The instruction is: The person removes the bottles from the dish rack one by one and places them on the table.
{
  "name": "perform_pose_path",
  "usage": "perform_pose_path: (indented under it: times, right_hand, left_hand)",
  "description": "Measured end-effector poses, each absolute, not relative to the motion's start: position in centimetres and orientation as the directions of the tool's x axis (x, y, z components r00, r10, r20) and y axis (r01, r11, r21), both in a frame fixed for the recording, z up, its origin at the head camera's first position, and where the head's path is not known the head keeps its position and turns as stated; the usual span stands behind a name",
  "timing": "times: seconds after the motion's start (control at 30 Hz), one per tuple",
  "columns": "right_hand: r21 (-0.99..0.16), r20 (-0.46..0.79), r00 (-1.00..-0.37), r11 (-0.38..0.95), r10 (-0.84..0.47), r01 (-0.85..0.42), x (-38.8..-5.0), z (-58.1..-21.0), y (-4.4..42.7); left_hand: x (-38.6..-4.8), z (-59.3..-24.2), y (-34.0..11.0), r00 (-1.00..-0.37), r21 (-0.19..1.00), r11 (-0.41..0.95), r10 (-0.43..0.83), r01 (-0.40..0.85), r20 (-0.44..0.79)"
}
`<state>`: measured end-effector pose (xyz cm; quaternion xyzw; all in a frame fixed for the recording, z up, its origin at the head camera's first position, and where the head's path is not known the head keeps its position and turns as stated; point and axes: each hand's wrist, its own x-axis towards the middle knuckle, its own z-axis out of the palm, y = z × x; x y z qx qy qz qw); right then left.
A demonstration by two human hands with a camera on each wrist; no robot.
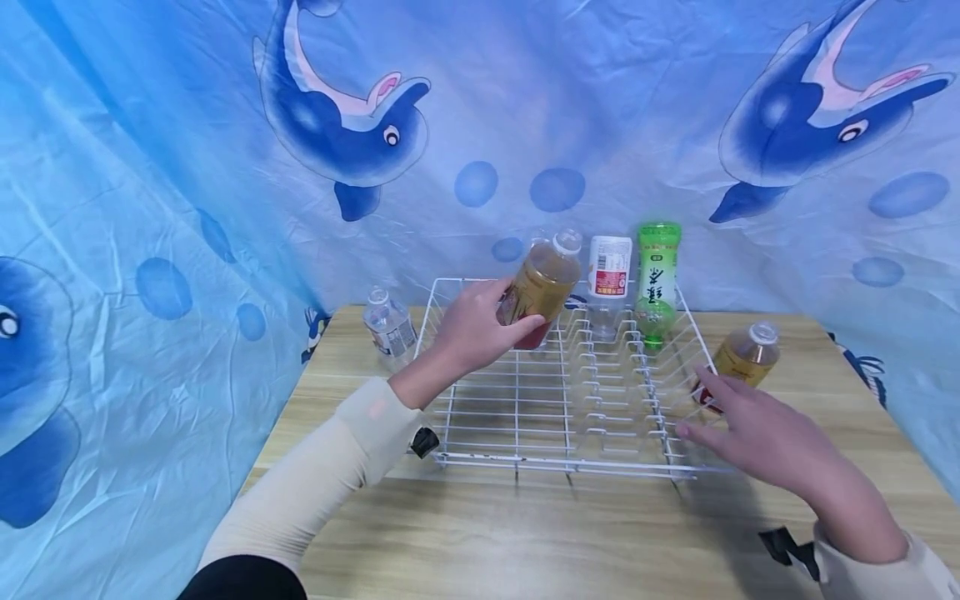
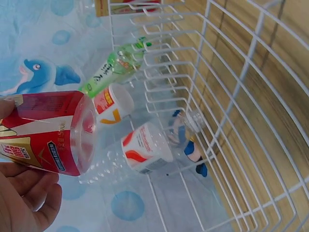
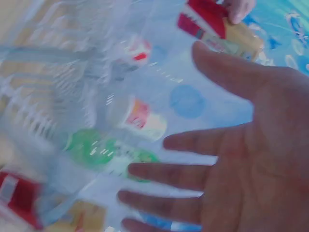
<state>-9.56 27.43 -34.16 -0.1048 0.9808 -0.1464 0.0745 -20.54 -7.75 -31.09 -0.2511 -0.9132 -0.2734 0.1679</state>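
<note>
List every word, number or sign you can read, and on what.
"绿茶", apparently: tall green plastic bottle.
"500": red-and-gold plastic bottle in the left hand; its other characters are blurred.
Too small or blurred: print on both white-labelled clear bottles, the small clear bottle left of the white wire rack, and the gold bottle right of it.

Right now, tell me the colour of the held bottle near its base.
Mainly red; the held bottle shows it best in the left wrist view.

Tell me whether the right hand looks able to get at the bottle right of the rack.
Probably yes: the right hand holds nothing and is close to that bottle, whose top shows uncovered outside the rack.
</note>
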Motion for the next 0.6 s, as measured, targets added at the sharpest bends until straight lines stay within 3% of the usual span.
perform_pose_path:
  times: [0.2, 0.47, 0.6]
  right_hand:
    - [-0.451, 0.091, -0.948, 0.836, -0.306, -0.313, -11.5, -30.7, 24.6]
    - [-0.655, 0.033, -0.949, 0.71, -0.314, -0.258, -14.4, -29.0, 20.6]
    - [-0.719, 0.082, -0.932, 0.626, -0.352, -0.3, -15.6, -29.3, 18.6]
  left_hand:
    - [-19.8, -30.9, -6.7, -0.829, 0.502, 0.669, 0.362, 0.549, 0.425]
    - [-18.9, -30.9, -5.2, -0.856, 0.677, 0.529, 0.385, 0.512, 0.346]
    - [-18.4, -30.8, -5.1, -0.851, 0.73, 0.454, 0.387, 0.512, 0.356]
